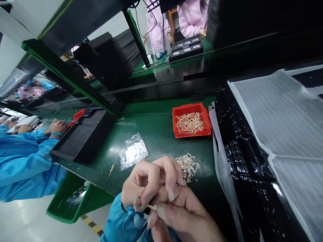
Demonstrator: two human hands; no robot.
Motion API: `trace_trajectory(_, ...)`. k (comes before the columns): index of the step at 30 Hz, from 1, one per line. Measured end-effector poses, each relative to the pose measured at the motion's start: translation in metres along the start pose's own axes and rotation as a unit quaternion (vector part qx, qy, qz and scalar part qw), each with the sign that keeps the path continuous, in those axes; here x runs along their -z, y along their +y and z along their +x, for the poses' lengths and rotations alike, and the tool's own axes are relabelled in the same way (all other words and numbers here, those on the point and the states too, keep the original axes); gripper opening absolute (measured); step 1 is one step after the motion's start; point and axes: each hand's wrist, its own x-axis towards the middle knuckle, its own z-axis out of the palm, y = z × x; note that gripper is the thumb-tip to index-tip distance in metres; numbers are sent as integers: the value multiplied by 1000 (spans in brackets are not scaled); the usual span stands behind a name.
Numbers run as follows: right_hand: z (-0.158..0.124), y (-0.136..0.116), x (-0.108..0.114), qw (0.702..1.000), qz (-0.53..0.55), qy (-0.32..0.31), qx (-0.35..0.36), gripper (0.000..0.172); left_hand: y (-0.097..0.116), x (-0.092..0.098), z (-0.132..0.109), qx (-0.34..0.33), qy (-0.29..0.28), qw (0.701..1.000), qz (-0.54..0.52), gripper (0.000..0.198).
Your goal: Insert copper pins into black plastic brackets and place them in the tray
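Observation:
My left hand (153, 179) and my right hand (185, 211) meet low in the middle of the head view, fingertips close together. Between them is a small, thin beige strip (151, 207). The left thumb and finger pinch one end of it, and the right thumb and finger grip the other. Just beyond my fingers lies a loose pile of small beige pieces with dark and shiny bits (189, 166), partly hidden by my left hand. Farther back, a red bin (193, 134) holds many similar beige strips.
A clear plastic bag (133, 151) lies on the green table (157, 126). Black trays covered by white sheeting (280, 111) stand at right. A black tray (83, 131) and a co-worker's blue sleeve (22, 168) are at left, above a green bin (67, 201). People in pink sit beyond the shelf.

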Motion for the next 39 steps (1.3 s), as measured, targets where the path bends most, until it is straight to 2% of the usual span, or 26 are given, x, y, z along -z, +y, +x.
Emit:
trace_trajectory(3,-1,3,2,1000,1,2,2,30,7,-7,6,-41,-49,994,-93,70)
trace_trajectory(5,-1,5,4,1000,15,2,-8,35,10,-10,11,-53,-75,987,-134,66)
trace_trajectory(8,0,4,4,999,21,-8,-31,43,11,-10,17,-70,-105,977,-171,61)
trace_trajectory(11,2,-2,1,999,-4,-18,-37,40,9,-7,18,-80,-114,972,-192,57)
trace_trajectory(14,2,-8,-4,999,-16,-10,-43,35,8,-4,15,-74,-109,971,-200,56)
trace_trajectory(20,-1,-12,-15,998,-30,41,-34,42,7,-10,12,-67,-82,970,-218,57)
trace_trajectory(26,-3,-9,-15,995,-86,40,10,41,5,-16,10,-59,-56,965,-248,55)
trace_trajectory(32,0,-7,-13,993,-109,35,15,44,0,-16,8,-73,-45,962,-259,57)
trace_trajectory(36,0,-8,-17,990,-131,56,7,52,7,-19,9,-62,-24,965,-255,59)
trace_trajectory(39,-4,-8,-20,976,-196,87,28,52,18,-23,6,-28,13,972,-231,57)
